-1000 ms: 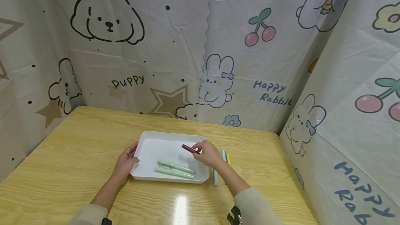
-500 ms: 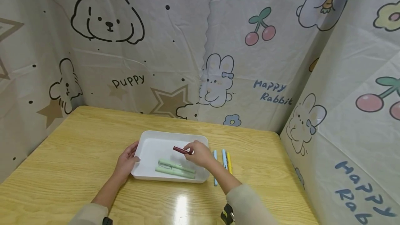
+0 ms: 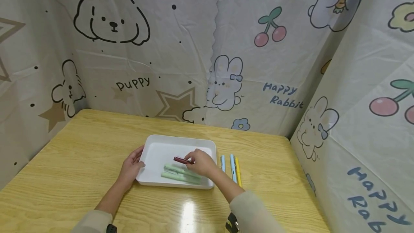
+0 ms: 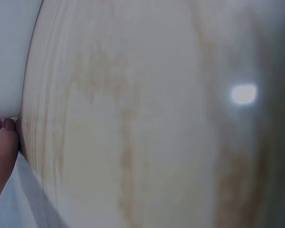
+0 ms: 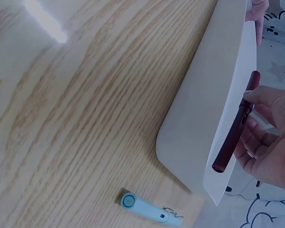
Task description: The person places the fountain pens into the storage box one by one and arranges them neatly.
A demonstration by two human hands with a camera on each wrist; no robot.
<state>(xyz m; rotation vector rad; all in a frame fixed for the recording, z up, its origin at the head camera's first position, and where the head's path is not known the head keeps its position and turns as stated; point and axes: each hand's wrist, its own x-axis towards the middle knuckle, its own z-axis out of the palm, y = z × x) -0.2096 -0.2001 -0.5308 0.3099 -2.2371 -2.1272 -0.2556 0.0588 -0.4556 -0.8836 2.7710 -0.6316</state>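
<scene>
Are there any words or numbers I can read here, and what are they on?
"PUPPY": on the back cloth, below the puppy drawing.
"Happy Rabbit": also on the back cloth, right of the rabbit drawing.
"Happy Rab": on the right cloth; the rest is cut off.
Dark red pen, green pens, blue pens, yellow pen: no words I can read; any would be too small.
Numbers: none I can read.

I face a pale, creased cloth wall [image 3: 181,46] printed with a puppy head [image 3: 113,26], a brown star [image 3: 178,106], a rabbit [image 3: 224,91] and pink cherries [image 3: 261,39]. To my left [image 3: 16,125] and right [image 3: 365,143] more patterned cloth hangs beside the table. Before me spreads the yellowish, wood-grained table [image 3: 81,154], a white glare of light [image 3: 187,216] shining on its near part
</scene>
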